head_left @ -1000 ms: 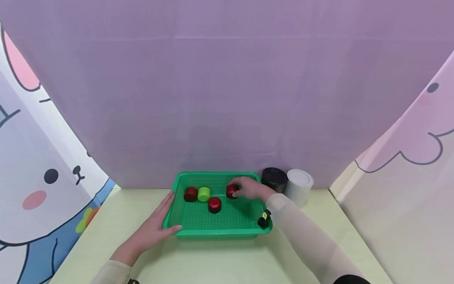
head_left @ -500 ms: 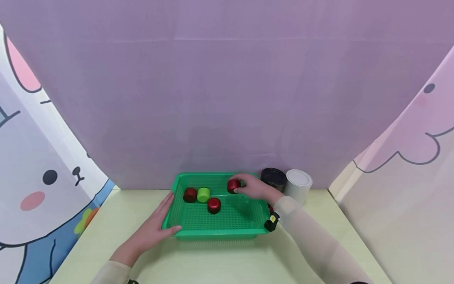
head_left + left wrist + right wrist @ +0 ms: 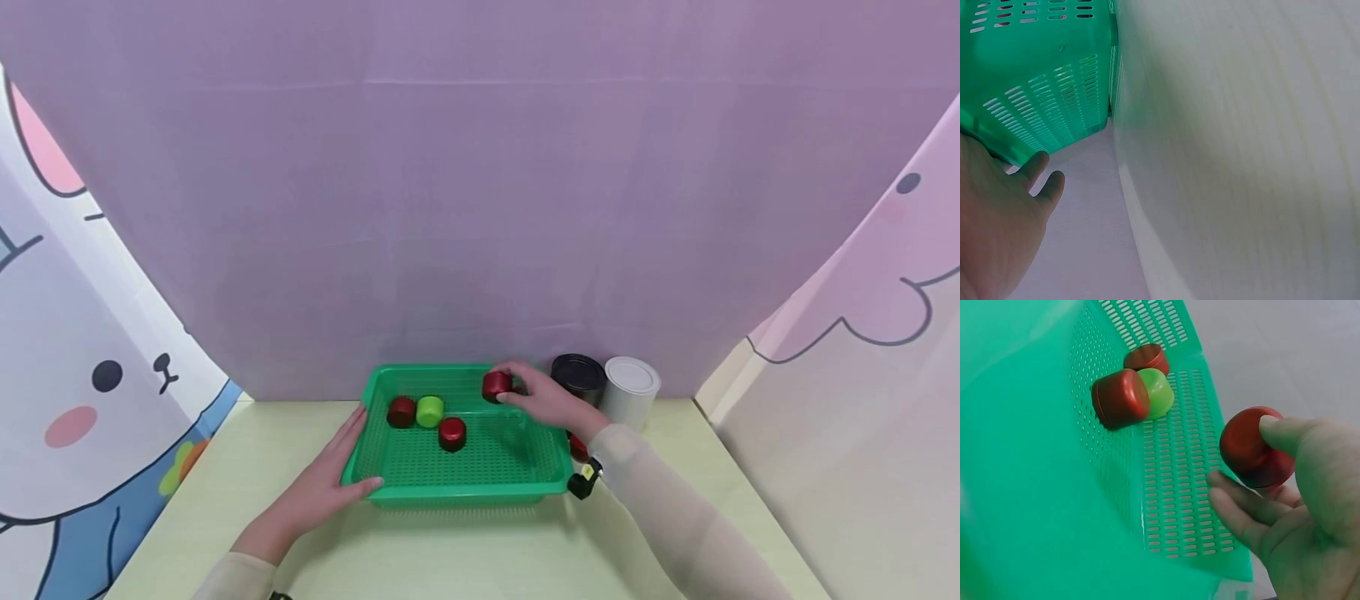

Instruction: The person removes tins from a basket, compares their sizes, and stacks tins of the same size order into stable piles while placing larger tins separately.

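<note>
"Well, what's in the head view?"

"A green basket at lower centre. Above its upper right part, the right hand grips a red cylinder between thumb and fingers. The left hand rests on the basket's left edge, fingers extended, not clenched."

"And inside the basket?"

"Left of centre, a dark red cylinder, a lime cylinder just beside it, and a brighter red cylinder to their lower right. A black can and a white can stand right of the basket."

"The left wrist view?"

"Basket wall at upper left; the left hand at lower left, grasping nothing."

"The right wrist view?"

"The gripped cylinder is at right, well apart from the three clustered near upper centre."
</note>
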`<state>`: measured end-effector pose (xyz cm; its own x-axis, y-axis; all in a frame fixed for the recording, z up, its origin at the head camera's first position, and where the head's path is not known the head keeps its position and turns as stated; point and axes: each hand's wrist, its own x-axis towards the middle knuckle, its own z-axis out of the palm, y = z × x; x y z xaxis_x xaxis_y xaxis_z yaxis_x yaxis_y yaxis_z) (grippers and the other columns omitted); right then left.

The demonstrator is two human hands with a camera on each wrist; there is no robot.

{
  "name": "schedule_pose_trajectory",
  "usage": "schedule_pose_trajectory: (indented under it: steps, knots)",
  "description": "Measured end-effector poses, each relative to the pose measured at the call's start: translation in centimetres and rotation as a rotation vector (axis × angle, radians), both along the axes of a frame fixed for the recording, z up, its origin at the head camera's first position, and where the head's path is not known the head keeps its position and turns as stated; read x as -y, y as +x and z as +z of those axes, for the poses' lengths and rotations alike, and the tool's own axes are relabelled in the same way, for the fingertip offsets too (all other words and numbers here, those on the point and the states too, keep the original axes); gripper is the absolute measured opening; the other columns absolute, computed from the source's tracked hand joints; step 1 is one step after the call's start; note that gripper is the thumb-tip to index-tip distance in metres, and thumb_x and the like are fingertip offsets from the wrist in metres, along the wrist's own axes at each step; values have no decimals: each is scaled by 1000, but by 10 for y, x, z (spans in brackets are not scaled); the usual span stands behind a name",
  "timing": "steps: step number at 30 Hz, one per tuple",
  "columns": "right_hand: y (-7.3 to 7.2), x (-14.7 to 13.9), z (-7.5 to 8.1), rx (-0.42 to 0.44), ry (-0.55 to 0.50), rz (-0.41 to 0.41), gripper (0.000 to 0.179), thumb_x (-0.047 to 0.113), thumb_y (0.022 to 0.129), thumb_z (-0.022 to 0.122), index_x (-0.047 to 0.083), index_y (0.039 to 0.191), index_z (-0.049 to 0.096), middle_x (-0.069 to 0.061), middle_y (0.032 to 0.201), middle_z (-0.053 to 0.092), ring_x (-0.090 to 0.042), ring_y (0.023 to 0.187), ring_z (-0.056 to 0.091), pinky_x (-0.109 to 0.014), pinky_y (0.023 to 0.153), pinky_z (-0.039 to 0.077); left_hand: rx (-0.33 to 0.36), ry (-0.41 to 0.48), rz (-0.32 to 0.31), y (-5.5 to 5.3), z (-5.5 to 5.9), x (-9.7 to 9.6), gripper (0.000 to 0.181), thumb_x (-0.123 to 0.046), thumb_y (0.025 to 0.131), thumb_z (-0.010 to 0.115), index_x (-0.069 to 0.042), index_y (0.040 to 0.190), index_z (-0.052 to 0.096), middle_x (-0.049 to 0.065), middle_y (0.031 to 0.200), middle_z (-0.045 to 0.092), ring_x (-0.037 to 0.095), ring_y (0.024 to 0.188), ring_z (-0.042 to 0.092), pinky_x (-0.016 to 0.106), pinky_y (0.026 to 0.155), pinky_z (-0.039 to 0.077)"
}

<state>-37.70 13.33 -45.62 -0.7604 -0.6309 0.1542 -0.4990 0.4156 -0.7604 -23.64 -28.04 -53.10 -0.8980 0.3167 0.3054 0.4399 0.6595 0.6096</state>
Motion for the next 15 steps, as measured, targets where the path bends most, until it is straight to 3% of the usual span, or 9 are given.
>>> schedule_pose_trajectory:
  steps: [7,15]
  knots:
    - [6,-2,-1,6,-39,-35,43,23,110,74,20,151,62,-8,153,55,-35,137,63,-50,105,58,0,6,-2,1,1,0,106,-36,102,81,-8,178,14,14,186,9,52,166,16,77,121,31]
    - [13,-10,1,-85,17,-38,41,26,111,72,26,150,58,2,128,69,-20,107,65,-38,83,58,-15,1,0,1,2,-1,105,-38,102,81,-7,178,15,16,185,10,53,164,18,79,119,32]
